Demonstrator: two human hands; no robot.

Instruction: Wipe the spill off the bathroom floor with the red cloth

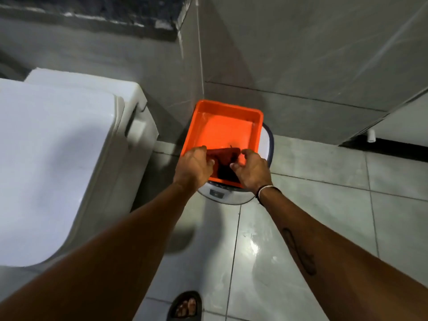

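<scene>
- One white toilet (53, 158) fills the left side, lid down; its left part is cut off by the frame edge.
- Left hand (193, 166) reaches over the near left corner of the orange tray (228, 126), fingers curled at the left edge of the red cloth (223, 156); whether they pinch it or only touch it is hard to tell.
- Orange tray sits in the corner of the grey-tiled walls, resting on top of a white bin (225, 195) with a dark rim; only the bin's front and right edge show beneath it.
- Red cloth lies inside the tray at its near end, between the two hands; its nearer part is in deep shadow and its folds cannot be made out. Nothing else shows in the tray.
- Right hand (253, 169), with a band at the wrist, sits at the cloth's right edge, fingers bent toward it; the grip is not clear.
- Wet, shiny patch (254, 246) glistens on the floor tiles (324, 205) below the bin, well apart from the cloth.
- Sandalled foot (186, 305) shows at the bottom edge, partly cut off.
</scene>
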